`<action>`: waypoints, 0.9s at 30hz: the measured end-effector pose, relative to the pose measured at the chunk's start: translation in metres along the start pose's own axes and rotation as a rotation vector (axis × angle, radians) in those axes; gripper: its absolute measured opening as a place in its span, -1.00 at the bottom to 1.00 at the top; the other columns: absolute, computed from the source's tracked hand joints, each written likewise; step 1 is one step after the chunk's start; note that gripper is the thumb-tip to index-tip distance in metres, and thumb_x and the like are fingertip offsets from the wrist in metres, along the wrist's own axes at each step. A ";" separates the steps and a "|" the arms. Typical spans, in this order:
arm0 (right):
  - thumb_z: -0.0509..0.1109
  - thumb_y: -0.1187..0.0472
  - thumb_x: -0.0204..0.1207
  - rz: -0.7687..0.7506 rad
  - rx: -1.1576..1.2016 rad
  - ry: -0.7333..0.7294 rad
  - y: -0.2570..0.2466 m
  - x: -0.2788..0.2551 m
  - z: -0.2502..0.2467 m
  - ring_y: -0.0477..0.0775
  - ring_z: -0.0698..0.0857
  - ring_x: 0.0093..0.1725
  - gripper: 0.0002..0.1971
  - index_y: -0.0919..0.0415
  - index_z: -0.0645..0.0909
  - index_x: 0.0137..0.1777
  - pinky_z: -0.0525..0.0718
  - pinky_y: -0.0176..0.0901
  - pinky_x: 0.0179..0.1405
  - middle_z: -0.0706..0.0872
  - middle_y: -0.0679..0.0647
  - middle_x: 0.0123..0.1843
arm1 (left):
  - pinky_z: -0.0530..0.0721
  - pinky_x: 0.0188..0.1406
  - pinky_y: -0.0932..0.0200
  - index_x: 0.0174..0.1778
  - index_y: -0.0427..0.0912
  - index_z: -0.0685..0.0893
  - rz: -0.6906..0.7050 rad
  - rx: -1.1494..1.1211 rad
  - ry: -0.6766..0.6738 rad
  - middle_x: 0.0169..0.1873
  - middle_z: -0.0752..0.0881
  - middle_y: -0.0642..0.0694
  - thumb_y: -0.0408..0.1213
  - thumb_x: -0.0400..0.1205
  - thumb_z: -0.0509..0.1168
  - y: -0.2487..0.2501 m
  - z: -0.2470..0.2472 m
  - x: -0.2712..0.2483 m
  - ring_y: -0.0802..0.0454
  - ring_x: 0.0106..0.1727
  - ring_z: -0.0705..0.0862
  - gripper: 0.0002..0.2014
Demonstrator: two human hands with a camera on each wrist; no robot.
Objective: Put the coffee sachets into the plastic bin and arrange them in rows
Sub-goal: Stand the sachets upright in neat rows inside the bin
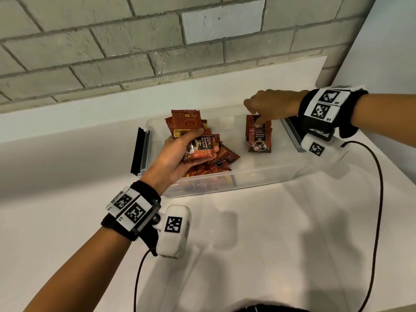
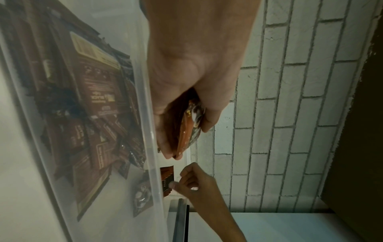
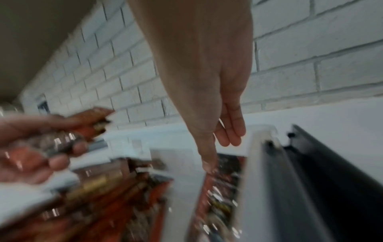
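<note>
The clear plastic bin (image 1: 258, 174) stands on the white counter (image 1: 247, 244), close to the brick wall (image 1: 135, 41). In the left part of the bin lies a loose pile of coffee sachets (image 1: 216, 158), red-brown, overlapping in many directions. In the right part stands a small row of sachets (image 1: 258, 136), upright and pressed together, the front one showing its printed face.

The left hand (image 1: 180, 154) is above the pile and holds a small bunch of sachets (image 1: 202, 146), fingers curled under it and thumb on top; how many are in the bunch I cannot tell. In the left wrist view the same bunch sits edge-on between thumb and fingers.

The right hand (image 1: 267, 104) reaches from the right over the bin. Its index finger touches the top edge of the standing row, and it grips nothing; the other fingers are loosely bent.

A black latch (image 1: 139, 152) hangs at the left end of the bin and another latch (image 1: 292, 134) at the right end.
</note>
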State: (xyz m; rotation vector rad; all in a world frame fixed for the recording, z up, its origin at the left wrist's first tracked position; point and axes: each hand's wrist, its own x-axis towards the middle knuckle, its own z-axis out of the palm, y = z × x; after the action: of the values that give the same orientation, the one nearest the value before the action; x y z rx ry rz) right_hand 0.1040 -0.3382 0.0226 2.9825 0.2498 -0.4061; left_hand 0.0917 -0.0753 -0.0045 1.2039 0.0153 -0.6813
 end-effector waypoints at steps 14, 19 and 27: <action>0.45 -0.20 0.36 -0.121 0.900 0.142 -0.071 -0.024 -0.044 -0.07 0.73 -0.02 -0.46 0.09 0.57 0.25 0.69 -0.21 -0.02 0.76 -0.03 0.05 | 0.77 0.00 -0.13 0.32 -0.23 0.58 0.022 0.096 -0.134 0.14 0.73 -0.33 -0.43 0.57 0.36 0.000 0.015 -0.009 -0.29 0.00 0.77 -0.62; 0.48 0.11 0.48 -0.081 0.983 0.212 -0.069 -0.019 -0.038 -0.10 0.68 -0.11 -0.69 0.13 0.61 0.20 0.59 -0.31 -0.22 0.75 -0.02 -0.05 | 0.72 0.11 -0.16 0.35 -0.26 0.56 0.014 0.109 -0.118 0.22 0.69 -0.37 -0.41 0.53 0.39 -0.001 0.015 -0.008 -0.33 0.20 0.69 -0.56; 0.40 0.37 0.53 -0.083 1.364 0.285 -0.048 -0.027 -0.035 -0.05 0.74 -0.22 -0.87 0.14 0.65 0.00 0.67 -0.29 -0.25 0.74 0.09 -0.08 | 0.79 -0.03 -0.04 0.32 -0.27 0.59 -0.001 0.042 -0.003 0.15 0.75 -0.29 -0.37 0.55 0.39 -0.002 0.005 -0.003 -0.17 0.06 0.77 -0.60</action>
State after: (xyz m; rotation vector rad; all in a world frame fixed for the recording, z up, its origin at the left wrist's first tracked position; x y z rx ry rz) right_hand 0.0783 -0.2906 0.0592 4.3951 0.1327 -0.1495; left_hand 0.0861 -0.0785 -0.0034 1.2435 -0.0009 -0.6876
